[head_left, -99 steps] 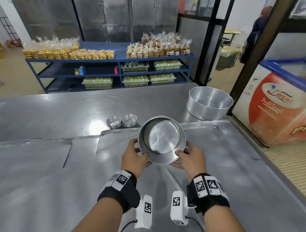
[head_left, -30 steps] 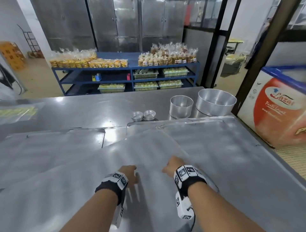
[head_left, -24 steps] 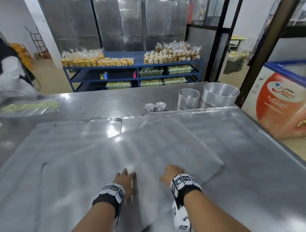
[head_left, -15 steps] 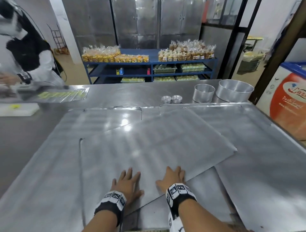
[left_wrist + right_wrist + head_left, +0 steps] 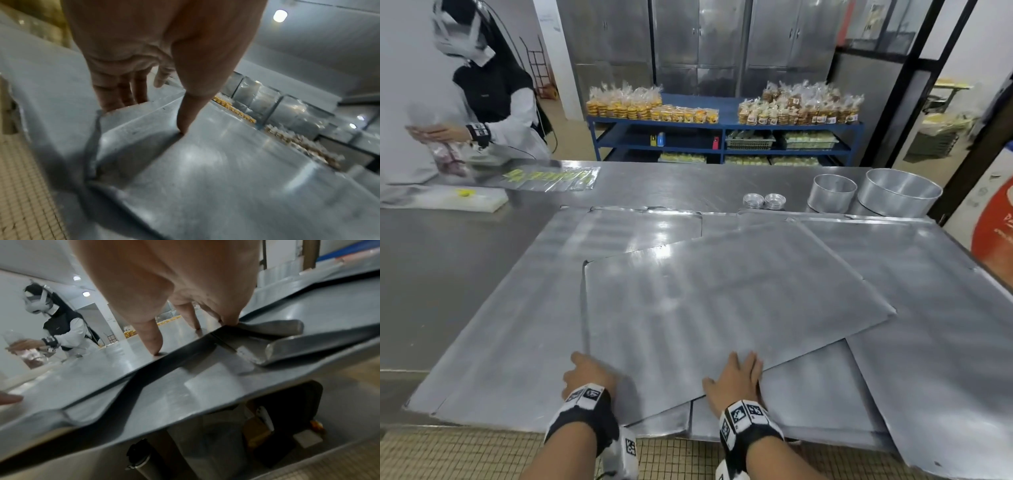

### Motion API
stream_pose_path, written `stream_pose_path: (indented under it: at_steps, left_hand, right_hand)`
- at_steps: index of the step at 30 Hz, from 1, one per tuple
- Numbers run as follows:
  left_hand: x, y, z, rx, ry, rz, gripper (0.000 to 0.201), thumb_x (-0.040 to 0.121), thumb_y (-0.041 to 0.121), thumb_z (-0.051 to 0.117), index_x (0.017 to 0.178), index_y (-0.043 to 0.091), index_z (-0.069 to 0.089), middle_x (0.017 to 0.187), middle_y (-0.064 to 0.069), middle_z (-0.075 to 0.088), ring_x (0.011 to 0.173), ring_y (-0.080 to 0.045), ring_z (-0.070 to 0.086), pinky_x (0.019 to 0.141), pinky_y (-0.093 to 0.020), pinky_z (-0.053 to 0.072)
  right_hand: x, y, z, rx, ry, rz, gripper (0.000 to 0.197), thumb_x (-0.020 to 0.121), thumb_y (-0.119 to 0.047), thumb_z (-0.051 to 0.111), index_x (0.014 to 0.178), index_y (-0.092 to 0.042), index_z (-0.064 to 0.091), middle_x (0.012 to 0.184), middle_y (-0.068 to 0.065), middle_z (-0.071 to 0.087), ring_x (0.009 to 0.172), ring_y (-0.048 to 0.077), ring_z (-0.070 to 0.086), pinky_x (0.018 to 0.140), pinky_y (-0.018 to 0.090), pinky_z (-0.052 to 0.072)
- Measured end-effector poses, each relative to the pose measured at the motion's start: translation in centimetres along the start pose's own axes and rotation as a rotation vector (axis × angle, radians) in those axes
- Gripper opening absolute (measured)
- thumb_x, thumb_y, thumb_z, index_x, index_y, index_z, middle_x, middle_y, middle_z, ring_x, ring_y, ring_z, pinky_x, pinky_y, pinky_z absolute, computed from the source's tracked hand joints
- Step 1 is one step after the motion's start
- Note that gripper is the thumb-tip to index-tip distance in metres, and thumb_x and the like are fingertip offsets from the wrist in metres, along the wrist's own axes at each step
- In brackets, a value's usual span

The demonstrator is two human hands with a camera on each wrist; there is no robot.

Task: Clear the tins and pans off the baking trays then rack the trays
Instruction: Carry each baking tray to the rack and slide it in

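Item: top baking tray (image 5: 709, 308), flat sheet, lying skewed on other trays at near edge of steel table (image 5: 465, 267).
- L hand (image 5: 589, 375): at tray's near-left corner. Left wrist view shows thumb tip on top face, fingers (image 5: 121, 95) dropping past the edge; looks like a pinch on the corner, though underside contact isn't visible.
- R hand (image 5: 736, 377): fingers straight and spread, palm down, pressing tray's near edge; no curl round it. Right wrist view: fingertips (image 5: 153, 344) on top face, edge lifted slightly off sheet below.

Stock underneath:
- left tray (image 5: 517, 325), partly covered.
- right tray (image 5: 928, 325), overhangs table's near edge.
- at least one more sheet (image 5: 815, 394) showing below the top one; exact count can't tell.

Cleared items, all on bare table beyond trays:
- 2 small tins (image 5: 763, 201), side by side, touching.
- med round pan (image 5: 831, 192), upright.
- large round pan (image 5: 899, 192), upright, just beside med pan.

Status (judgement): clearing part looks done, no tins/pans left on any visible tray. Racking not started; no rack in view. Step in hand: getting hold of top tray. Left: carry each tray to rack, one by one or stacked.

Other: second person (image 5: 493, 102) at far-left of table handling bags; blue shelf (image 5: 722, 137) w/ packed goods behind.
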State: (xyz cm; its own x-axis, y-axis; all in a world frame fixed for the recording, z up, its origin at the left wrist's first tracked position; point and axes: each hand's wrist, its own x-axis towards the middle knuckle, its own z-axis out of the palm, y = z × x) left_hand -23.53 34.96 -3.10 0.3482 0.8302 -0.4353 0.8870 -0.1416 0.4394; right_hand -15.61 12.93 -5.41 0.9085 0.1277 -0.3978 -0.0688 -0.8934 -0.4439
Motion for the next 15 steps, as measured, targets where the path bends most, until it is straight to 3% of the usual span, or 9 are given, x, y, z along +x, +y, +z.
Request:
stream_pose_path:
  at_steps: [2,4,8,11,13,15]
  left_hand:
    - [0.7,-0.4,-0.6,0.018,0.003,-0.023,0.038,0.096,0.007,0.055,0.132,-0.004,0.051,0.128,-0.034,0.057,0.117,-0.049,0.058,0.097,-0.049,0.048]
    - [1.1,-0.7,-1.3,0.04,-0.026,-0.025,0.03,0.096,0.005,0.058,0.122,-0.007,0.065,0.123,-0.031,0.064,0.113,-0.045,0.063,0.091,-0.042,0.051]
    - [-0.3,-0.4,-2.1,0.064,-0.046,0.011,0.029,0.095,0.009,0.062,0.118,-0.006,0.068,0.122,-0.028,0.067,0.114,-0.043,0.064,0.09,-0.038,0.051]
    - [-2.4,-0.1,-2.0,0.068,-0.026,0.04,0.028,0.095,0.012,0.063,0.118,-0.003,0.069,0.122,-0.027,0.066,0.116,-0.043,0.062,0.092,-0.038,0.05]
    - [-4.3,-0.2,-1.7,0.062,-0.015,0.057,0.029,0.096,0.011,0.061,0.12,-0.004,0.067,0.123,-0.026,0.066,0.116,-0.043,0.062,0.094,-0.039,0.05]
    - [-6.6,-0.7,-0.9,0.056,-0.017,0.046,0.032,0.096,0.01,0.058,0.124,-0.006,0.063,0.126,-0.026,0.064,0.119,-0.043,0.06,0.095,-0.038,0.049]
  right_hand:
    - [-0.2,0.2,0.0,0.022,-0.008,-0.005,0.085,0.093,-0.038,0.056,0.157,-0.014,0.006,0.161,0.014,-0.022,0.148,0.033,-0.023,0.121,0.041,0.009]
    - [-0.3,0.6,-0.3,0.03,-0.005,-0.023,0.085,0.093,-0.038,0.057,0.158,-0.013,0.007,0.161,0.014,-0.021,0.148,0.032,-0.022,0.121,0.04,0.007]
    - [-1.0,1.7,-1.4,0.085,0.025,-0.057,0.084,0.093,-0.037,0.057,0.157,-0.008,0.011,0.162,0.014,-0.016,0.149,0.032,-0.019,0.121,0.036,0.004]
    - [-2.3,2.8,-2.2,0.162,0.095,-0.041,0.081,0.094,-0.034,0.059,0.155,-0.004,0.015,0.163,0.016,-0.011,0.149,0.033,-0.014,0.12,0.031,0.008]
    - [-3.3,3.5,-2.7,0.246,0.159,0.01,0.082,0.091,-0.03,0.064,0.153,-0.003,0.018,0.162,0.016,-0.007,0.149,0.034,-0.001,0.12,0.033,0.017]
    - [-4.2,4.5,-2.6,0.414,0.175,0.082,0.089,0.088,-0.022,0.069,0.154,-0.003,0.013,0.162,0.017,-0.002,0.144,0.035,0.025,0.114,0.036,0.035]
